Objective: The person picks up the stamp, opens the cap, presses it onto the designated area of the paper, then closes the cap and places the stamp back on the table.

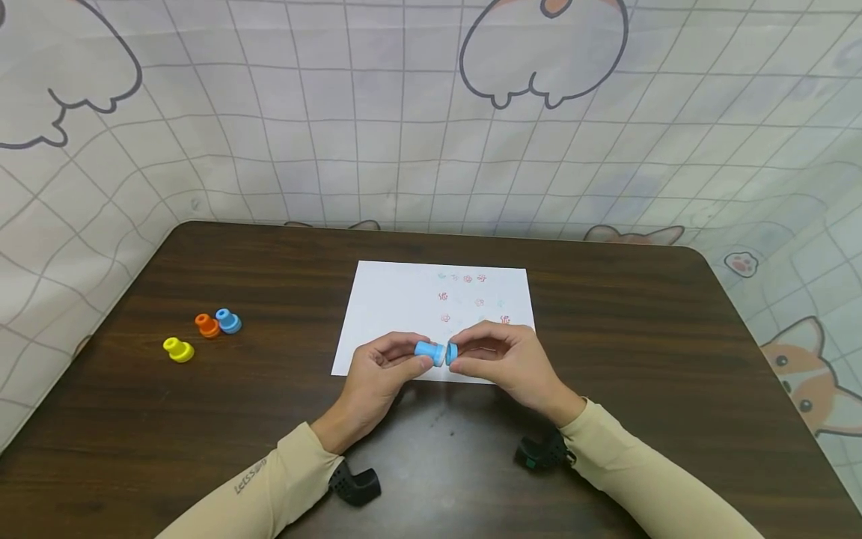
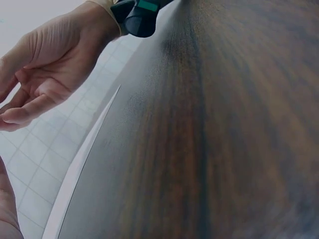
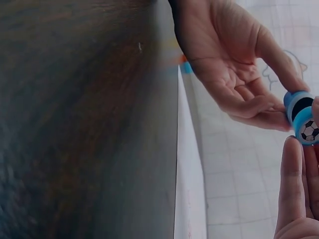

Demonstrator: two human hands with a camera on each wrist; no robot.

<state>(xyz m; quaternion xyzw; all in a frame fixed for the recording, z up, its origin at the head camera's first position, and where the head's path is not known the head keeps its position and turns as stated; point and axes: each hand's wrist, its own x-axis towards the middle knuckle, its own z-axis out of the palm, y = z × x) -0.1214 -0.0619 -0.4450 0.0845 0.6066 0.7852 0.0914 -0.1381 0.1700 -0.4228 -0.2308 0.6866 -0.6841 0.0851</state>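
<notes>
Above the front part of a white sheet of paper (image 1: 387, 299), both hands meet over a small blue toy stamp. My left hand (image 1: 376, 374) pinches the stamp body (image 1: 428, 352) between thumb and fingers. The blue cap (image 1: 452, 353) is pinched in my right hand (image 1: 515, 365), a narrow gap from the body. From the right wrist, a soccer ball picture (image 3: 309, 130) shows on the cap, and a dark face (image 3: 302, 105) on the body. In the left wrist view, the right hand (image 2: 55, 62) appears at upper left; the stamp is out of sight there.
Faint red and bluish prints (image 1: 468, 278) mark the right half of the paper. At left on the dark wooden table (image 1: 283, 419) stand a yellow stamp (image 1: 178, 349), an orange stamp (image 1: 206, 325) and another blue stamp (image 1: 228, 321). A patterned cloth (image 1: 377, 150) hangs behind the table.
</notes>
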